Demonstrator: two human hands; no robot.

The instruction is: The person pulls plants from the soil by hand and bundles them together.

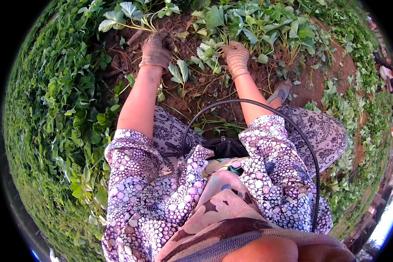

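Observation:
In a dirty work glove, my left hand is closed around the root end of an uprooted strawberry plant, whose stems and pale-backed leaves spread above it. Soil clings to the roots. My right hand, gloved too, has its fingers curled at the base of leafy strawberry stems; its fingertips are partly hidden, so its hold is unclear. Between the hands, a small plant stands in reddish-brown soil strewn with runners.
Dense green foliage fills the left side. More strawberry plants grow beyond my right hand. My shoe rests on the soil at the right. A black cable arches over my lap. People are at the far right edge.

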